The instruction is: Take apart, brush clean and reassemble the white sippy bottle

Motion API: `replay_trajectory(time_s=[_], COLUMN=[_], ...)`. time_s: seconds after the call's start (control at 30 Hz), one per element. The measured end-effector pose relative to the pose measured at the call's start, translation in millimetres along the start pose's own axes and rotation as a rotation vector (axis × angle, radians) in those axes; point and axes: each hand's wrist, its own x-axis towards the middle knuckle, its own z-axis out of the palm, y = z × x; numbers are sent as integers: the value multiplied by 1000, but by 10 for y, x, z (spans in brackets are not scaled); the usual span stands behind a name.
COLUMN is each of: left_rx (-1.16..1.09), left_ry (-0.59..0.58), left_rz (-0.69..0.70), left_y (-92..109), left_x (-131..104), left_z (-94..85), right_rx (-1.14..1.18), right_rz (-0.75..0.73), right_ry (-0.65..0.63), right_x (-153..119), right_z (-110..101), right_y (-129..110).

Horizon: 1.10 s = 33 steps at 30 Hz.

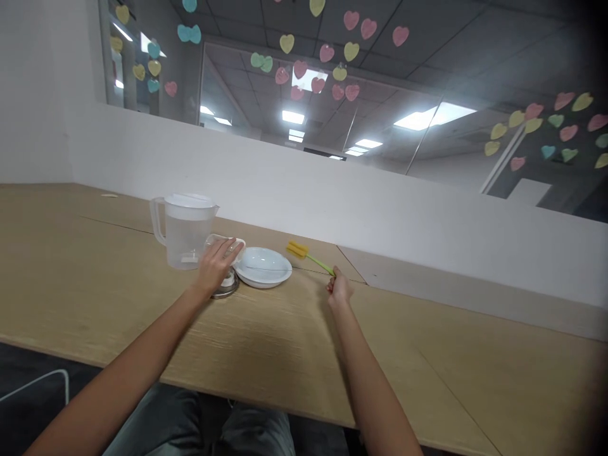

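Observation:
My right hand (pixel 339 288) is closed around the green handle of a cleaning brush (pixel 298 249). Its yellow head points left, a little above the table. With my left hand (pixel 219 263) I grip a clear plastic container (pixel 241 246), fingers over its side; its full shape is partly covered by the hand. Just right of it sits a white bowl (pixel 263 267). Below my left hand, a round metal dish (pixel 228 291) with something white in it is partly hidden by my wrist. Left of that hand stands a translucent lidded pitcher (pixel 187 231).
The wooden table (pixel 266 354) runs along a white wall (pixel 304 196) with a window above. Heart-shaped paper notes (pixel 351 50) dot the glass. A small pale flat piece (pixel 109 196) lies at the table's far left. A white cable (pixel 64 377) shows below the front edge.

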Motion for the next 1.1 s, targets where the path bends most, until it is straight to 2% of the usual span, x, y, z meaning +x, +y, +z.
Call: replay_trajectory(time_s=[0.13, 0.27, 0.37, 0.47, 0.6, 0.7, 0.77, 0.97, 1.1], left_rx=[-57, -148, -162, -200, -334, -453, -515, -585, -607], left_ry=[16, 126, 199, 224, 142, 59, -4, -173, -277], left_rz=[10, -165, -224, -150, 38, 176, 217, 164, 86], left_y=[36, 121, 174, 249, 422, 580, 667, 774, 780], left_x=[21, 69, 78, 61, 31, 9, -12, -77, -90], left_z=[-4, -60, -103, -141, -181, -186, -170, -91, -69], right_rx=[-189, -445, -662, -897, -1191, -1341, -1409, -1486, -1464], right_rz=[-20, -151, -315, -472, -617, -685, -712, -736, -748], right_ry=[160, 181, 83, -118, -391, -502, -543, -591, -543], right_x=[183, 244, 197, 67, -134, -235, -279, -371, -383], right_z=[-96, -124, -110, -53, 51, 108, 127, 133, 146], right_y=[175, 279, 305, 348, 407, 395, 361, 270, 281])
